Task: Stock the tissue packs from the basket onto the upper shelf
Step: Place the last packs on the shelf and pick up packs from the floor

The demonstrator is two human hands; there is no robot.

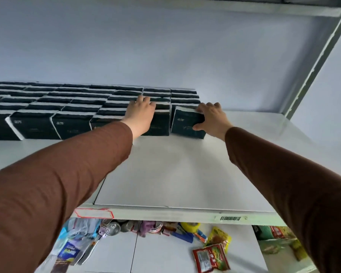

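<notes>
Several dark green tissue packs with white edges stand in rows along the back of the white upper shelf. My right hand grips the rightmost front pack, thumb on its front face and fingers over its top right corner. My left hand lies flat on top of the neighbouring pack, fingers straight and reaching over the rows behind. Both arms wear brown sleeves. The basket is not in view.
The shelf's front edge carries a red-outlined label and a barcode sticker. A metal upright rises at the right. On the lower shelf lie snack packets, a yellow tape roll and plastic-wrapped goods.
</notes>
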